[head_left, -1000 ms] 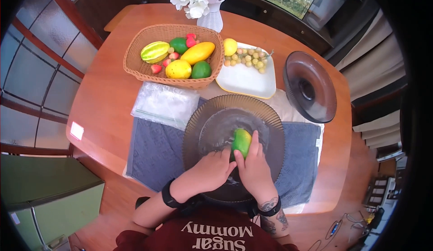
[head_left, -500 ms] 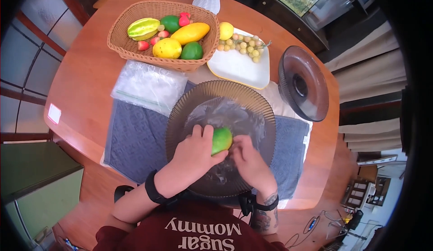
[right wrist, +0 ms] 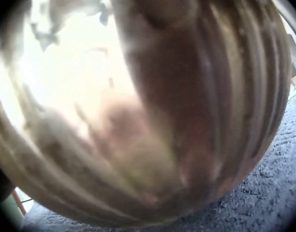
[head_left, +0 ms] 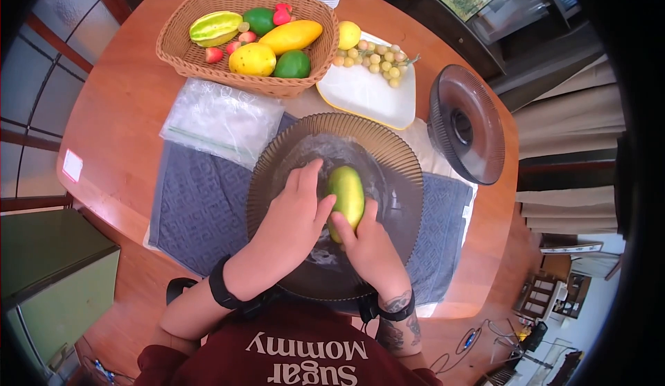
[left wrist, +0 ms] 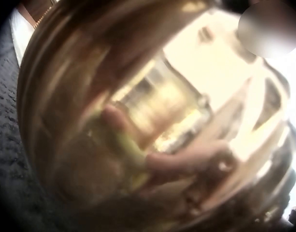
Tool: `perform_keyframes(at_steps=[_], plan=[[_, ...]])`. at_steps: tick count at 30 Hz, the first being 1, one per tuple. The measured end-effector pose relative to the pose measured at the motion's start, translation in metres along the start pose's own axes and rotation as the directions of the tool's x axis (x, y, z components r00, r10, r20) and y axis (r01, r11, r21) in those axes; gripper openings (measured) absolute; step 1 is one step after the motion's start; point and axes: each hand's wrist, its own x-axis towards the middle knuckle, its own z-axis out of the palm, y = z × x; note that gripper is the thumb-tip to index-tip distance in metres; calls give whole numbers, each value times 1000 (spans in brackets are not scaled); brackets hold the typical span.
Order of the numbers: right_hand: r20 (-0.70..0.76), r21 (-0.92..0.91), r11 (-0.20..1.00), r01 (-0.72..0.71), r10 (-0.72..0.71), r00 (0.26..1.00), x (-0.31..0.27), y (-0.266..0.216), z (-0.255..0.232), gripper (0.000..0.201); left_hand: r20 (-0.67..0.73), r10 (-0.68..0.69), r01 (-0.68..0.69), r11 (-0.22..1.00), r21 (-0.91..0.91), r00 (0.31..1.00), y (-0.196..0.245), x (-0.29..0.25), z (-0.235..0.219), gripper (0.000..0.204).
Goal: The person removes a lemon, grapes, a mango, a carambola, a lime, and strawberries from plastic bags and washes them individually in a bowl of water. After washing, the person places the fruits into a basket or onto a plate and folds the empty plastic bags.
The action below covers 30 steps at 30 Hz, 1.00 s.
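A green-yellow mango (head_left: 346,190) is held over the water in a ribbed, brown-tinted glass bowl (head_left: 263,199). My right hand (head_left: 374,251) grips its near end, thumb on top and fingers round the right side. On the other side my left hand (head_left: 285,216) has its fingers extended, with the thumb tip right at the mango's left side. Both wrist views look through the bowl's wall, so the hands and the mango show there only as blurred shapes.
Under the bowl lies a blue-grey towel (head_left: 197,206), with a clear zip bag (head_left: 215,119) on it. Behind stand a wicker basket (head_left: 173,50) of fruit and a white tray (head_left: 360,98) with grapes (head_left: 381,60). A second glass bowl (head_left: 478,123) leans at the right.
The mango has passed from the left hand's grip into the right hand's and turned lengthwise. The left fingers have straightened away from it. The head view has shifted.
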Motion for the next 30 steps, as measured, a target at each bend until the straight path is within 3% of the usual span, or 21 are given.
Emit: perform_keyframes(at_steps=[2,3,4,5,8,9,11,15,17,21,23,24,26,27,29,30], plan=[[-43,43,999,-16,18,999,5,11,4,57,53,23,-33,980,196,998,-1,-1,-1,46],[-42,44,999,-19,21,999,5,13,3,57,56,22,-32,980,195,998,2,-1,-1,46],[-24,36,999,-20,21,1000,5,14,2,57,209,-135,87,971,224,969,7,0,-3,49],[-5,29,999,-19,19,1000,6,15,1,57,349,-286,196,942,271,892,12,1,-5,53],[111,-88,996,16,-6,994,5,16,1,53,359,-330,278,942,188,873,24,6,-12,57],[110,-86,996,13,-3,994,5,17,1,53,362,-330,278,942,190,872,19,4,-9,57],[115,-72,995,75,-67,991,7,18,1,48,199,-118,87,984,157,973,6,2,-2,57],[243,150,987,53,-89,966,7,13,-4,35,187,-104,72,983,171,977,8,-2,-3,62],[152,17,905,424,-422,894,9,28,4,25,141,-66,13,937,348,988,6,-3,-1,67],[135,130,935,331,-348,928,10,27,-1,32,146,-76,11,916,400,986,8,-4,-3,67],[-92,329,925,189,-168,982,9,27,5,59,201,-52,-34,915,402,978,8,-6,-5,68],[-91,331,925,189,-168,982,9,24,5,59,201,-53,-34,914,404,978,8,-6,-6,68],[-141,-110,866,487,-499,855,10,19,3,83,286,-23,-80,935,345,958,9,-6,-7,66],[-142,-110,867,486,-498,856,10,18,3,83,287,-22,-81,935,344,958,9,-6,-7,66],[45,-181,818,546,-548,835,9,17,1,91,383,-80,-48,948,314,920,6,-5,-6,65],[44,-180,819,545,-547,836,9,16,0,91,384,-80,-49,948,314,920,4,-4,-5,65]])
